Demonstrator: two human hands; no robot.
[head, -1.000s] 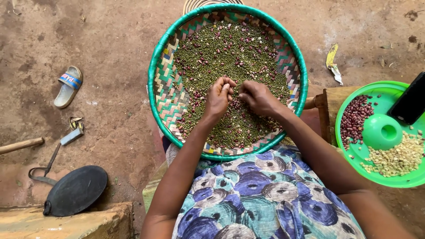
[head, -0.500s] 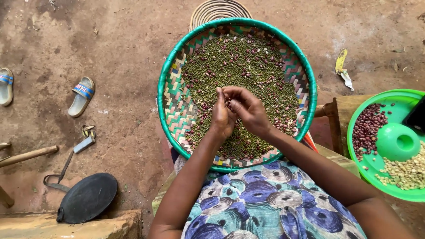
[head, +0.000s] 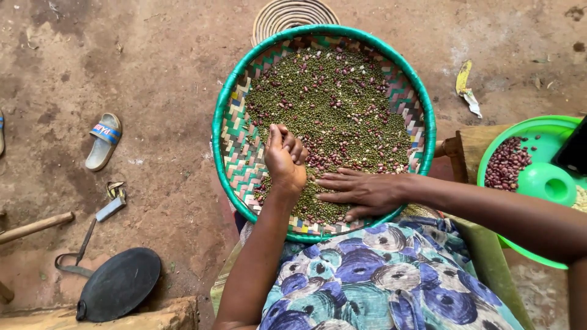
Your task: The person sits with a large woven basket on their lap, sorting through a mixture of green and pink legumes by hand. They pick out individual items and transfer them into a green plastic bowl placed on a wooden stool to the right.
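Half a second ago both hands met, fingertips together, over the middle of the tray; since then the right hand [head: 361,192] has dropped and spread flat, palm down, on the grains near the tray's near rim, while the left hand [head: 284,159] has drawn a little to the left and curled up. The left grip is narrow, the fingers folded into the palm; whether any beans sit inside cannot be told; the right grip is wide, fingers splayed and holding nothing, resting on the heap. The woven winnowing tray [head: 235,159], round with a green rim and a zigzag weave, lies on the person's lap above the blue floral dress [head: 367,275]; it carries a spread of small green grams [head: 330,98] with reddish beans mixed among them, thickest just ahead of the right hand. To the right, on a wooden stool [head: 471,143], stands a green plastic plate [head: 526,131] with sorted red beans [head: 506,164] and a green cup [head: 545,182]. On the earth floor to the left lie a sandal [head: 103,140], a black round pan [head: 119,284] and a wooden handle [head: 36,227]; a coiled mat [head: 293,13] shows beyond the tray.
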